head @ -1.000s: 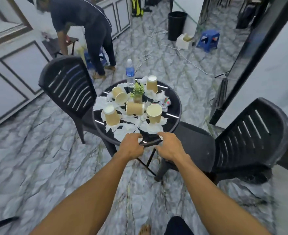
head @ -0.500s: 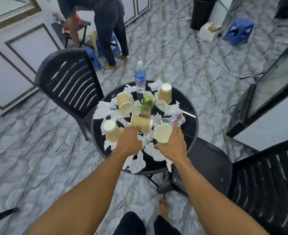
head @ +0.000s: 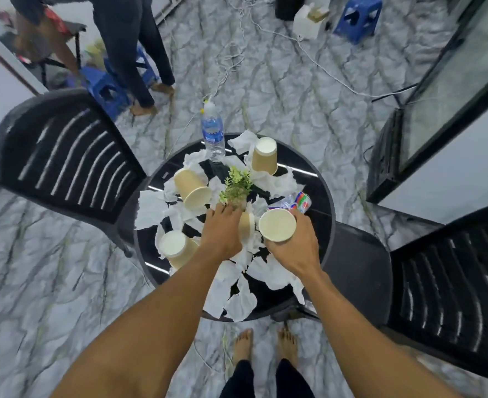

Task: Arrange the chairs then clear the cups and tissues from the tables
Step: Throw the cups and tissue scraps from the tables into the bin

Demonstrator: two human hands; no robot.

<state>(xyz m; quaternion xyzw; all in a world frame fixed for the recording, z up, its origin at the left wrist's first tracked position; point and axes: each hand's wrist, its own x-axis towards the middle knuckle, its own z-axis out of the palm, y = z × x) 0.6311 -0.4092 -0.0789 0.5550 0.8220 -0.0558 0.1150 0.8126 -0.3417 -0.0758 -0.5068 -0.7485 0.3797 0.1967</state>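
Observation:
A round black table [head: 321,179] carries several tan paper cups and crumpled white tissues [head: 238,300]. My right hand [head: 293,248] grips an upright cup [head: 277,225] near the table's right side. My left hand [head: 222,231] lies over a tipped cup [head: 247,224] in the middle, its fingers curled round it. Other cups lie at the left [head: 191,188], front left [head: 176,248] and back [head: 264,155]. One black chair [head: 64,159] stands to the left, another [head: 449,285] to the right.
A small potted plant [head: 235,188], a water bottle [head: 212,133] and a colourful wrapper [head: 301,201] also sit on the table. Another person [head: 128,38] bends over at the back left by blue stools [head: 105,90]. Cables cross the marble floor; a dark glass panel [head: 449,81] stands on the right.
My hands left the table's near edge and reached over it. The right hand took hold of the upright cup; the left came down on the tipped cup. The view moved closer.

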